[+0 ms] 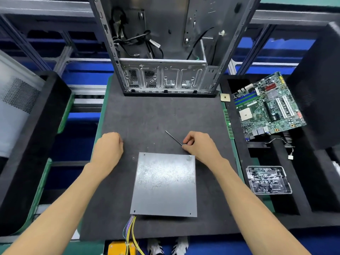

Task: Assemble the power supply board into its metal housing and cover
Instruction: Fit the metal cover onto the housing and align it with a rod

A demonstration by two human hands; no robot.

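Two hands work over the dark foam mat (147, 115), and the risks run left to right. The left hand (108, 146) sits curled on the mat, well left of the power supply housing (165, 184); whether it holds anything I cannot tell, and a screw hidden in that fist could drop and roll off. One small screw (133, 158) lies loose just beside the cover's far-left corner, easy to brush away with a wrist. The cover sits flat on the housing at mat centre, its coloured wires (131, 227) trailing off the near edge; a snag there could drag the unit askew. The right hand (198, 146) grips a screwdriver (173, 138), its tip pointing away from the cover's far-right corner; a slip when driving could scratch the metal or strip the hole
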